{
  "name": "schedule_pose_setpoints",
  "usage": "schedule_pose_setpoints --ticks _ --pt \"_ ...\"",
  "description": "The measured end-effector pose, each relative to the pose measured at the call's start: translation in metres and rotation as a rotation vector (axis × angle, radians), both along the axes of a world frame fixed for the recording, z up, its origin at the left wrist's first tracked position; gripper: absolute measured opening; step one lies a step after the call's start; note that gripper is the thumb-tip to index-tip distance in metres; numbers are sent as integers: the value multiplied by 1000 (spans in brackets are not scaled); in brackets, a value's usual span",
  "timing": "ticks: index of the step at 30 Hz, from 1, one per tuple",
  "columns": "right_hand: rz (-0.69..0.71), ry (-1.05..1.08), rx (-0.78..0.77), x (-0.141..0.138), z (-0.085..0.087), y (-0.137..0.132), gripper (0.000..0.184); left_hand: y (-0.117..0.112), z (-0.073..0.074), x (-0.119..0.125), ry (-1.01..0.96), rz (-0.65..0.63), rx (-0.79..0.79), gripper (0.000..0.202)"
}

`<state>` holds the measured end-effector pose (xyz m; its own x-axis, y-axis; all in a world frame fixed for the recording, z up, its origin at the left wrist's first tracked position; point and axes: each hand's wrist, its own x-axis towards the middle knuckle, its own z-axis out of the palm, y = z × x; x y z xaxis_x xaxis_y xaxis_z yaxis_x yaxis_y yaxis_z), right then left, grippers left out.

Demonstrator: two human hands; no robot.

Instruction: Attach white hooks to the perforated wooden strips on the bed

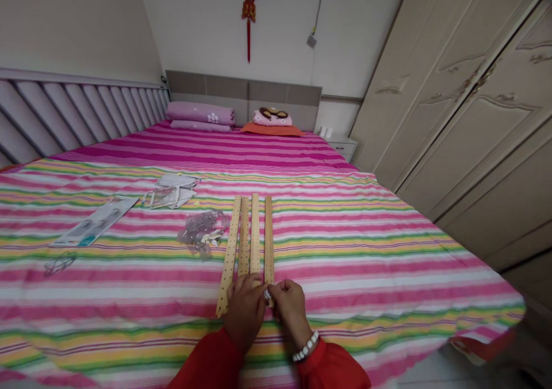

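Several long, thin wooden strips [255, 228] with rows of small holes lie side by side on the striped sheet, pointing away from me. At the near end of the rightmost strip [269, 237], a small shiny metal piece [267, 293] sits between my hands; its exact kind is too small to tell. My left hand [245, 308] covers the near ends of the middle strips, its thumb and forefinger closed at the metal piece. From the right, my right hand [291, 307], with a white bead bracelet [306, 346] at the wrist, pinches the same piece.
Left of the strips lies a crumpled clear plastic bag [200, 228] with small pieces. Further left are opened packaging [172, 191], a long flat package [98, 221] and a looped wire-like bundle [60, 262]. Pillows [200, 113] lie by the headboard [224, 87]; wardrobes [457, 101] stand right.
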<state>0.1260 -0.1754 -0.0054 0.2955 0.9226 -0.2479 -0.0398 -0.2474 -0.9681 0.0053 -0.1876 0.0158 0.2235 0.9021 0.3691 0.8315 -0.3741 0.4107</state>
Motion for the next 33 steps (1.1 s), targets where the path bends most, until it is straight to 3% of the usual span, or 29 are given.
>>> schedule_pose_setpoints --ticks 10,19,28,33 --pt "97 361 -70 13 19 -15 50 -8 -11 -2 -46 -5 208 36" --pt "46 189 -75 4 8 -2 34 -14 -22 7 1 34 268 41" --pt "-1 181 8 3 1 -5 31 -13 -28 9 -18 19 214 45" --pt "20 116 56 11 -2 -8 41 -18 -32 15 -54 30 195 48"
